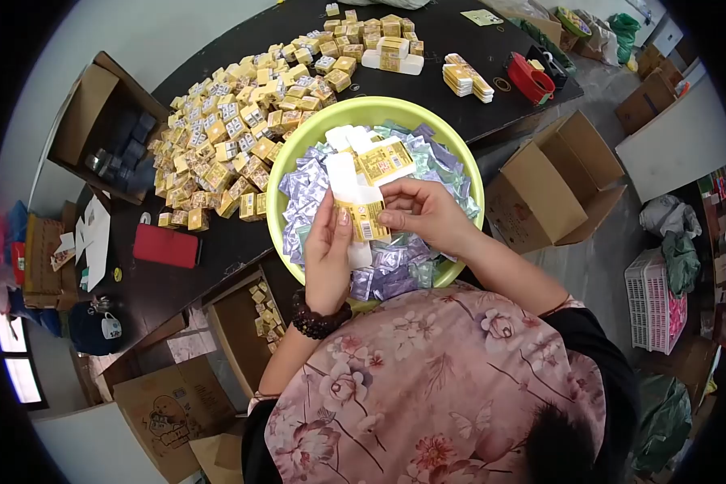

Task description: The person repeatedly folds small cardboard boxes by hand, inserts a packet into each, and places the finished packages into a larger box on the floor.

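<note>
Over a lime-green basin [292, 153] both hands hold a small yellow-and-white paper carton [371, 220] with a barcode, its white flaps spread. My left hand [327, 256] grips the carton's left edge, thumb in front. My right hand [431, 211] pinches its right side between thumb and fingers. Just beyond, another yellow carton [389, 160] with white flaps lies on the packets. Small purple sachets [391, 270] and pale green sachets [397, 127] fill the basin around and below the hands.
A large heap of small yellow boxes [246, 121] covers the dark table's left side. Flat cartons [466, 78] and a red tape dispenser [530, 78] sit at the back right. A red case [167, 245] lies left. Open cardboard boxes [558, 181] stand around the table.
</note>
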The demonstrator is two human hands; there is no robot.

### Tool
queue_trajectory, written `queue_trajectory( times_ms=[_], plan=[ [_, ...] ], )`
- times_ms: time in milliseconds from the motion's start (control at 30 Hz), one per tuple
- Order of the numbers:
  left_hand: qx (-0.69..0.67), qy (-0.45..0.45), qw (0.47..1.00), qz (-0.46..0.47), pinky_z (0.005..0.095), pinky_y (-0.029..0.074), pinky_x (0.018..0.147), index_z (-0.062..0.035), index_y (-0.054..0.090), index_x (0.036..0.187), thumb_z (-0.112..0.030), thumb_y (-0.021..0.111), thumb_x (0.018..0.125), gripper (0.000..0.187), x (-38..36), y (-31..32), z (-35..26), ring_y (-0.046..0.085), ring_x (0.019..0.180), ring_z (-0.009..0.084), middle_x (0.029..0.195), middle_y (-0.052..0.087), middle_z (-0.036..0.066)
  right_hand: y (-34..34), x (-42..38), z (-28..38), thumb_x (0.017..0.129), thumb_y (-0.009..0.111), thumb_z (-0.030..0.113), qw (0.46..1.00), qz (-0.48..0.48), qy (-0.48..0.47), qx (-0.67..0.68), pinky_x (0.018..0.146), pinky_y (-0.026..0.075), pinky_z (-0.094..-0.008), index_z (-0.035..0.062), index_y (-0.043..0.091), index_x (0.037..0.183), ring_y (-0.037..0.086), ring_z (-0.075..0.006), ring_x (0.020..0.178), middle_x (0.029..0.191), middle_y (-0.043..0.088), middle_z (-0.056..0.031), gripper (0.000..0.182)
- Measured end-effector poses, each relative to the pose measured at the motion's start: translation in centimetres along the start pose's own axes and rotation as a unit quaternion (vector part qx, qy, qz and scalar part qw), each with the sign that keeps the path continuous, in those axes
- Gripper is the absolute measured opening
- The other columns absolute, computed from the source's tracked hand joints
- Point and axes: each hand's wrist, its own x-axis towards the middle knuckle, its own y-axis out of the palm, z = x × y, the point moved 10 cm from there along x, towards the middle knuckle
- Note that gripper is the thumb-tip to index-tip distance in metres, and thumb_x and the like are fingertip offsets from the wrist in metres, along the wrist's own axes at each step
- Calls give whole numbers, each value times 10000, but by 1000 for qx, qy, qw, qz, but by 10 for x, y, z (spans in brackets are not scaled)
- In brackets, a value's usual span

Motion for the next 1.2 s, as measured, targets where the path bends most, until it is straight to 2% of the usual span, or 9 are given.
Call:
queue_trajectory(
  times_ms=[67,200,267,333,433,633,733,1000,1200],
  plan=[
    [153,1,987,44,270,417,982,16,174,1498,-91,459,1010,575,-7,14,-10,520,1175,161,1361,495,133,1,2,-2,855,697,42,999,3,-29,-33,815,535,-263,-17,577,1167,632,-120,951,1020,650,-58,339],
    [225,-5,967,119,274,419,972,7,161,1505,-100,486,1002,608,-12,27,-4,503,1188,165,1394,449,126,0,-2,-1,831,706,2,995,-4,-98,-4,867,522,-276,7,548,1168,592,-151,1060,1151,574,-67,372],
    [202,6,975,95,277,443,954,10,203,1488,-68,510,983,595,-11,25,-11,509,1184,167,1372,461,122,3,-7,4,826,701,-16,992,-7,-123,8,889,519,-284,13,541,1171,578,-164,1094,1199,544,-77,382],
    [179,17,981,70,280,467,936,14,245,1471,-36,534,965,585,-11,22,-16,514,1181,169,1350,474,118,7,-18,31,819,699,-24,970,-58,-217,-97,883,532,-269,40,574,1128,583,-157,1069,1166,547,-70,339],
    [128,76,987,67,285,512,921,22,401,1364,57,591,899,503,-13,20,-29,530,1169,178,1280,484,102,20,-26,46,817,687,-35,949,-32,-256,-183,877,532,-277,43,586,1114,585,-163,1073,1176,533,-76,323],
    [185,65,966,166,301,537,940,38,548,1192,130,637,825,389,-18,20,-32,545,1150,185,1242,444,81,31,-20,29,806,643,-104,968,98,-167,-161,995,480,-319,8,600,1079,531,-195,1180,1217,498,-101,298],
    [187,69,971,130,301,547,927,42,563,1168,123,640,826,360,-20,22,-35,543,1148,177,1263,444,90,24,-16,18,822,633,-100,988,57,-134,-47,1017,455,-325,5,602,1059,529,-197,1183,1212,500,-93,261],
    [157,67,982,78,304,510,922,-48,348,1209,111,638,835,499,-19,21,-32,554,1169,206,1240,541,136,23,-14,25,837,652,-68,988,61,-133,-44,995,458,-321,23,592,999,536,-175,1153,1102,533,-70,195],
    [214,74,969,96,304,502,937,-40,350,1241,107,643,831,524,-24,24,-29,539,1190,203,1261,540,155,22,-14,21,845,673,-36,991,41,-110,-59,908,486,-288,2,609,990,575,-151,1051,1029,567,-68,163]
  ],
)
